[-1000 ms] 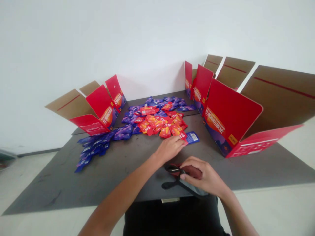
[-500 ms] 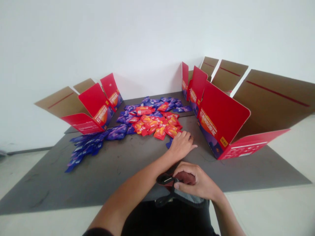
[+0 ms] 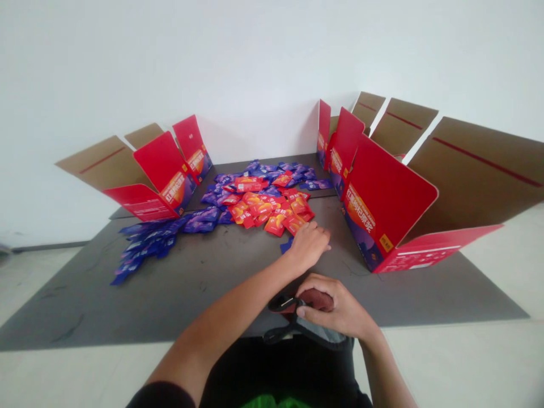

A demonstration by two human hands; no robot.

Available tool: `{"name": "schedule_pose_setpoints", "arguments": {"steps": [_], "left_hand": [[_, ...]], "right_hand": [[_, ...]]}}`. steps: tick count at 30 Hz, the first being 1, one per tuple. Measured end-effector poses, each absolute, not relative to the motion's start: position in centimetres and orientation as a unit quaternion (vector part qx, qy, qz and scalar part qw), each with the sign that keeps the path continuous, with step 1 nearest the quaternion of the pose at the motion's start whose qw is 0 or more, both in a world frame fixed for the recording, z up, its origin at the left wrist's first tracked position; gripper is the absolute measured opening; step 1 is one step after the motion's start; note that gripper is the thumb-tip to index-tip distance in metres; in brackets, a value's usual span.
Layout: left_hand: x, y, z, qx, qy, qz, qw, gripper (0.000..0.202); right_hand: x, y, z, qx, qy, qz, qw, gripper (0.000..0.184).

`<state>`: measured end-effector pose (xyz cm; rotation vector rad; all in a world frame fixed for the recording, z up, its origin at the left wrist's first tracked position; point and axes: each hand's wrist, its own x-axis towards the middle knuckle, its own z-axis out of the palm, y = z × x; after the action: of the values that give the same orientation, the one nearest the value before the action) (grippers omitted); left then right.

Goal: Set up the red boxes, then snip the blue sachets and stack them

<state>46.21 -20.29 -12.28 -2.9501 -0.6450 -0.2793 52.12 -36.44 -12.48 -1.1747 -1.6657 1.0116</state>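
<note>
The left hand (image 3: 308, 246) has shifted over a blue sachet (image 3: 285, 245), fingers curled and resting on it, just below the red sachets (image 3: 272, 214) mid-frame; the right hand (image 3: 335, 306) grips a dark red pouch (image 3: 317, 298) at bottom centre.

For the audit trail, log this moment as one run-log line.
left hand on grey table beside blue sachet | right hand grips dark red object | red sachet pile ahead
</note>
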Motion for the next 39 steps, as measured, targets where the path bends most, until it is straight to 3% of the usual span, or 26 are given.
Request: {"name": "schedule_pose_setpoints", "arguments": {"steps": [3, 11, 19, 29, 32, 37, 39], "left_hand": [[44.1, -21.1, -12.7, -0.977, -0.180, -0.097, 0.060, 0.019], [37.7, -23.1, -14.1, -0.969, -0.196, -0.148, 0.026, 0.030], [39.6, -22.9, -13.8, -0.958, -0.238, -0.143, 0.075, 0.047], [38.2, -20.1, -11.8, -0.966, -0.220, -0.117, 0.066, 0.054], [38.1, -19.1, -11.0, -0.971, -0.204, -0.099, 0.073, 0.047], [38.5, -18.5, -10.9, -0.972, -0.187, -0.100, 0.097, 0.015], [38.5, -18.4, -11.3, -0.971, -0.187, -0.109, 0.105, 0.013]], "right_hand": [[52.1, -36.5, -12.4, -0.466, -0.660, 0.410, 0.422, 0.017], [52.1, -36.4, -12.3, -0.459, -0.677, 0.396, 0.417, 0.017], [52.1, -36.5, -12.4, -0.470, -0.669, 0.401, 0.412, 0.018], [52.1, -36.4, -12.1, -0.475, -0.668, 0.401, 0.409, 0.019], [52.1, -36.4, -12.1, -0.474, -0.666, 0.403, 0.411, 0.019], [52.0, -36.4, -12.4, -0.465, -0.664, 0.410, 0.418, 0.019], [52.0, -36.4, -12.6, -0.467, -0.661, 0.413, 0.418, 0.020]]}}
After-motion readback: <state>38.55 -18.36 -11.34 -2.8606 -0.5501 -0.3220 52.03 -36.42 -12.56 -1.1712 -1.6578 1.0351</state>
